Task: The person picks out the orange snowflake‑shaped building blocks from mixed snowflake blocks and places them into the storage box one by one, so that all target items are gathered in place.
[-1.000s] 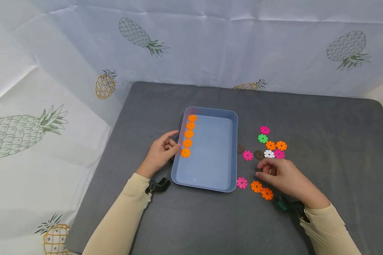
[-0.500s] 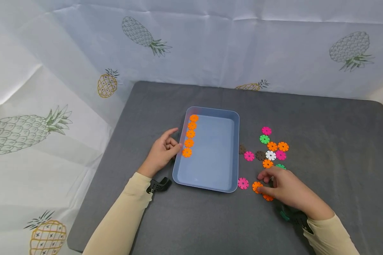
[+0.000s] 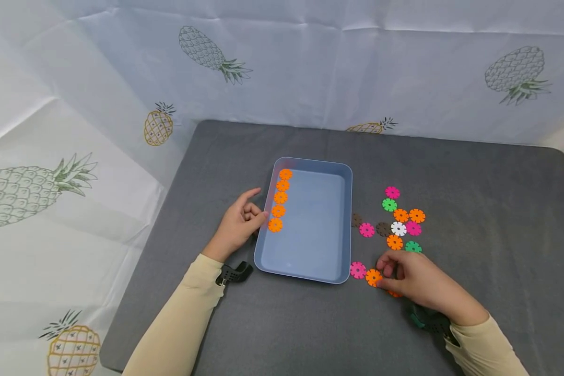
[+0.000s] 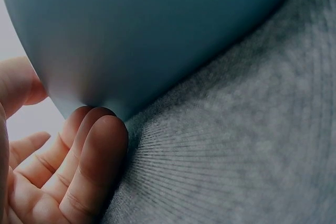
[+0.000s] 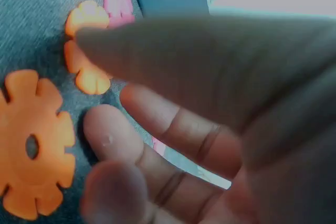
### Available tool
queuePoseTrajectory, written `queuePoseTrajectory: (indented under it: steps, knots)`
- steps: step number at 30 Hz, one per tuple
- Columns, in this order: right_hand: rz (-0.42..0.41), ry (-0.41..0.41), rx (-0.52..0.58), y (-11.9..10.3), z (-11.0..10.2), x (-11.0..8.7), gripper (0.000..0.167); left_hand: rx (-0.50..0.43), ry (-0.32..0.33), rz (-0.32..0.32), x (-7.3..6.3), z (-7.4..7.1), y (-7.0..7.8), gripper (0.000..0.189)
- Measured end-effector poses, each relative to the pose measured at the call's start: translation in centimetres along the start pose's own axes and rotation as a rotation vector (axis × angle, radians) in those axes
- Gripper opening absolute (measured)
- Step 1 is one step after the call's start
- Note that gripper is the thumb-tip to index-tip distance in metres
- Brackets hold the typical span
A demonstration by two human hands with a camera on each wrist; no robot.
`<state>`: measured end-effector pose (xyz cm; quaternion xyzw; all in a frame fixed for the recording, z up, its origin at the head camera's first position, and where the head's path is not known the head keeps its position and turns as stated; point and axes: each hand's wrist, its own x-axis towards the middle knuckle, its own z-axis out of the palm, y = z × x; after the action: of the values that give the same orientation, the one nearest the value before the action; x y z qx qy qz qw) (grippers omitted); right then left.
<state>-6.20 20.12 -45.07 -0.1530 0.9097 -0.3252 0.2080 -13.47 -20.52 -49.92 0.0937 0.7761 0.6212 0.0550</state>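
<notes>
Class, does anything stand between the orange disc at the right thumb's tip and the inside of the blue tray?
Yes: a pink disc lies between the orange disc and the blue tray, and the tray's right wall stands there too.

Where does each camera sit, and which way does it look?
Head: on the person's head, looking forward and down at the blue tray and gray table; left hand, right hand and sleeves show.
Left wrist: worn there, looking past the left fingers at the tray's outer wall.
Right wrist: worn there, looking past the right fingers at two orange notched discs and a pink disc.
Head and right wrist views share the tray and those discs.
</notes>
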Motion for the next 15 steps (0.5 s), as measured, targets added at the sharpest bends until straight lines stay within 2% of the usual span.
queuePoseTrajectory:
  steps: [4,9,15]
  knots:
    - [-0.019,0.018,-0.002,-0.04,0.32,0.14,0.030,-0.005,0.004,0.001,-0.17,0.09,-0.01,0.068]
    - [-0.043,0.058,-0.066,0.07,0.64,0.21,0.025,-0.012,0.004,-0.004,-0.21,0.21,0.12,0.068]
    - [-0.002,0.056,-0.053,0.09,0.55,0.35,0.022,-0.009,0.006,0.009,-0.18,0.25,0.05,0.067]
